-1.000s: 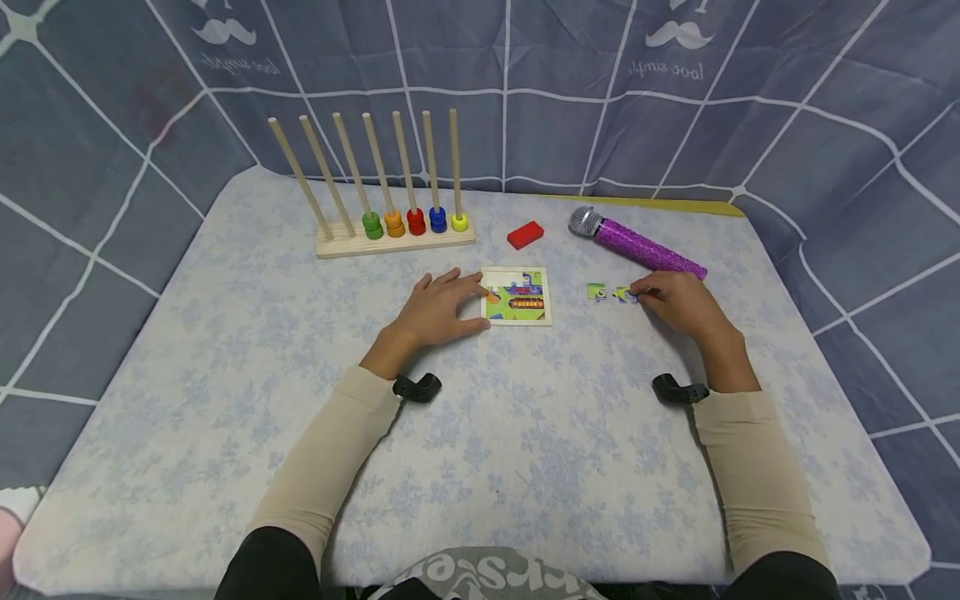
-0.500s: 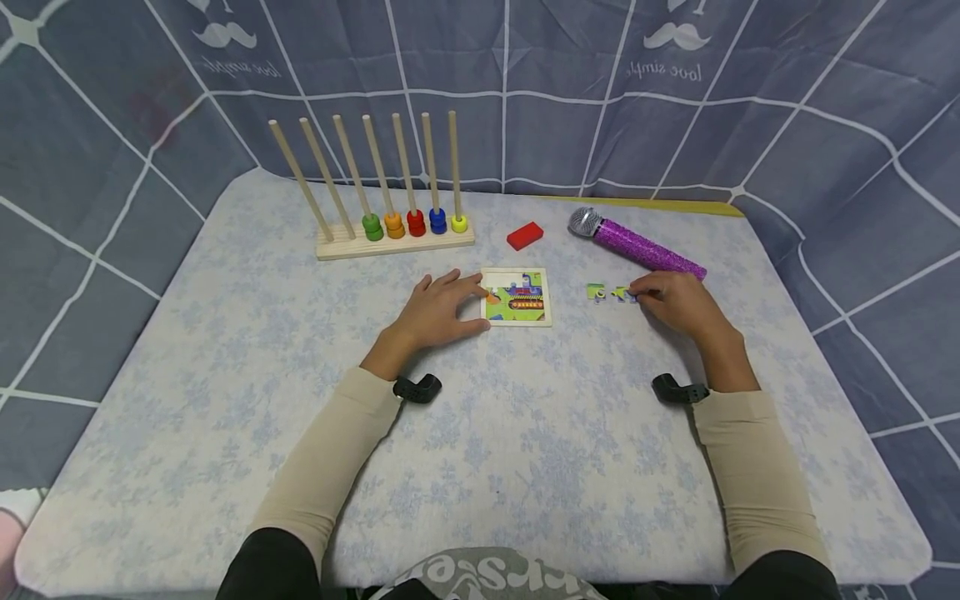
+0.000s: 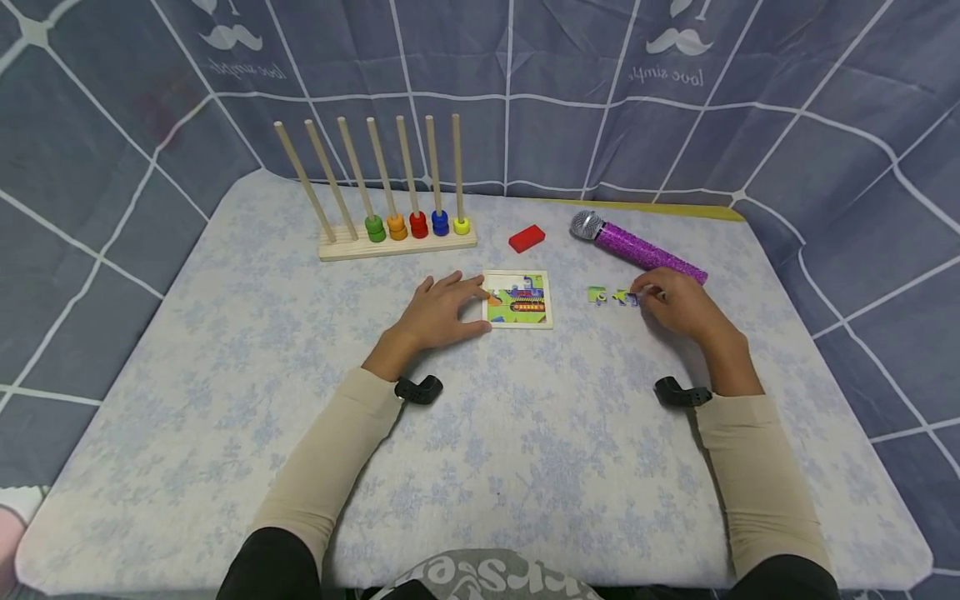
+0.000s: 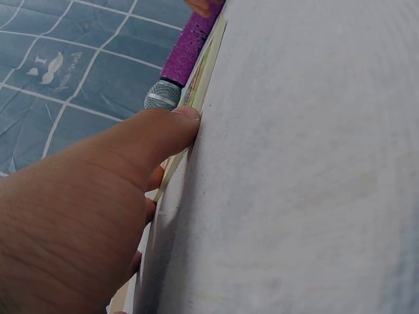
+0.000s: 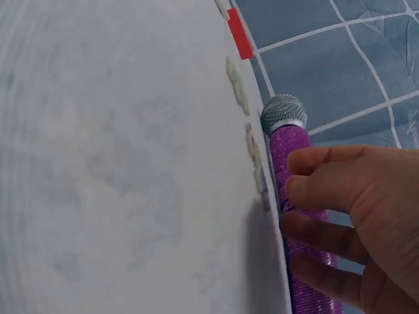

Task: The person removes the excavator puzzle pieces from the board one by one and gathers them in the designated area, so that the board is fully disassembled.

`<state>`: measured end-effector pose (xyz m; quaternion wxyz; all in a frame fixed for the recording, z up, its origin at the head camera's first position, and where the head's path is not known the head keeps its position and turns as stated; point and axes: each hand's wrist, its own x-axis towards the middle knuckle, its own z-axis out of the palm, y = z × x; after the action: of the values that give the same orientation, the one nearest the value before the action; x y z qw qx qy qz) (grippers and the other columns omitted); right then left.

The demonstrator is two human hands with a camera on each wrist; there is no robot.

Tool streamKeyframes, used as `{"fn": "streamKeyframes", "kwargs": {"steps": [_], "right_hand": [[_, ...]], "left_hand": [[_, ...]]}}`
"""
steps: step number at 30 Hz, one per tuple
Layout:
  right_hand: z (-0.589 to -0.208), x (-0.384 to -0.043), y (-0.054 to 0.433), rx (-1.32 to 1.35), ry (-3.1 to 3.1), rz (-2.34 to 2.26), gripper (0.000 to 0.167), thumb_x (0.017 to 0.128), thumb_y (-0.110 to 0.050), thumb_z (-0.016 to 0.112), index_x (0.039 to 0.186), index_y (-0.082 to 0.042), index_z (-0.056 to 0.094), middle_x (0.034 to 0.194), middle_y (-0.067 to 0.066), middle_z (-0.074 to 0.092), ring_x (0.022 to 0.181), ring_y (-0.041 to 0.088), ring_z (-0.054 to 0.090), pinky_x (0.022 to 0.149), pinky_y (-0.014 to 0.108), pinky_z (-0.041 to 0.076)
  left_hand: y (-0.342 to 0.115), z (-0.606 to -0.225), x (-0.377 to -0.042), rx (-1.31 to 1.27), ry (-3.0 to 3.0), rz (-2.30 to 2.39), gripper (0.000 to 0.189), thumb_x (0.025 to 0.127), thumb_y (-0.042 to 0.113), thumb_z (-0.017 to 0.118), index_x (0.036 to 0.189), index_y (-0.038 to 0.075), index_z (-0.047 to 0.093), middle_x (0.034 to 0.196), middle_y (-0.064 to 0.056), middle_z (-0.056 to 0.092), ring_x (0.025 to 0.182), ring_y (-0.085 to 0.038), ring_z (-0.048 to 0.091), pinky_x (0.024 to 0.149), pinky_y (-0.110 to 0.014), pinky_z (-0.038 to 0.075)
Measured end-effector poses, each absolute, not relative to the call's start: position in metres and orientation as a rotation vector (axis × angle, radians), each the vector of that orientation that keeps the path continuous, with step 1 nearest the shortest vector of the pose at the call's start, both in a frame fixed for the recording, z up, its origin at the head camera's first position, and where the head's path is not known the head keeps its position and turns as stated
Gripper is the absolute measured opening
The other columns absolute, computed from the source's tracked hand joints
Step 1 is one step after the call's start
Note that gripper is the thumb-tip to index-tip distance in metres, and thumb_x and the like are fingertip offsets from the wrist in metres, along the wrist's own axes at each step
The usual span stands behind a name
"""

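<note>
A small framed jigsaw puzzle [image 3: 550, 304] with a colourful vehicle picture lies mid-table. My left hand [image 3: 438, 312] rests at its left side, fingers spread; the index finger touches the left edge and the thumb [image 4: 186, 114] presses near the lower left corner. To the right lie loose jigsaw pieces: a green one [image 3: 597, 295] and a blue-green one [image 3: 624, 297]. Just right of the latter, my right hand [image 3: 678, 304] hovers with fingers loosely bent. The right wrist view shows nothing between its thumb and fingertips, and the pieces [image 5: 255, 157] flat on the table.
Behind the right hand lies a purple glitter microphone [image 3: 645, 250]. A red block [image 3: 527, 238] sits behind the puzzle. At the back left stands a wooden peg abacus [image 3: 397, 247] with coloured rings. A grey-blue patterned curtain [image 3: 570, 142] hangs along the table's [image 3: 480, 450] back edge.
My right hand's fingertips have lifted slightly and parted above the blue-green piece, showing more of it. My left hand stays at the puzzle's edge.
</note>
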<state>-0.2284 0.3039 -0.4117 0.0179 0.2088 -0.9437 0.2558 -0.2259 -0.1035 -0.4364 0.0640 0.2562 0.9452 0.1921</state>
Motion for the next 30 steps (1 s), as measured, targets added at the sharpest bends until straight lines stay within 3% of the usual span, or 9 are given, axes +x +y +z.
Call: {"fn": "streamKeyframes", "kwargs": {"steps": [6,13,19,30], "right_hand": [[-0.400,-0.228,0.288,0.760,-2.901,0.873,0.018,0.099,0.002,0.059,0.113,0.004,0.070,0.112,0.022,0.069,0.099,0.040,0.066,0.085,0.057,0.049],[-0.388,-0.241,0.233,0.927,-2.986,0.878,0.023,0.098,-0.003,0.064,0.120,0.002,0.068,0.116,0.017,0.068,0.104,0.034,0.063,0.090,0.053,0.049],[-0.397,-0.260,0.179,1.119,-3.031,0.743,0.026,0.098,-0.001,0.061,0.122,-0.001,0.070,0.104,0.014,0.063,0.089,0.027,0.057,0.080,0.043,0.049],[-0.414,-0.271,0.153,0.989,-3.112,0.714,0.022,0.093,-0.001,0.059,0.113,-0.003,0.066,0.104,0.016,0.054,0.089,0.028,0.050,0.080,0.041,0.045]], "left_hand": [[-0.104,-0.437,-0.226,0.781,2.855,0.578,0.056,0.094,0.054,0.065,0.141,0.024,0.059,0.162,0.001,0.035,0.150,-0.030,0.024,0.116,-0.063,0.012],[-0.103,-0.436,-0.227,0.772,2.855,0.568,0.057,0.093,0.053,0.065,0.142,0.024,0.059,0.162,0.001,0.034,0.150,-0.030,0.024,0.117,-0.062,0.012],[-0.102,-0.437,-0.228,0.773,2.848,0.563,0.056,0.093,0.054,0.065,0.141,0.025,0.059,0.162,0.002,0.034,0.150,-0.029,0.024,0.116,-0.062,0.013],[-0.103,-0.438,-0.227,0.780,2.845,0.568,0.057,0.094,0.055,0.064,0.142,0.025,0.058,0.162,0.002,0.034,0.150,-0.030,0.025,0.116,-0.063,0.013]]}}
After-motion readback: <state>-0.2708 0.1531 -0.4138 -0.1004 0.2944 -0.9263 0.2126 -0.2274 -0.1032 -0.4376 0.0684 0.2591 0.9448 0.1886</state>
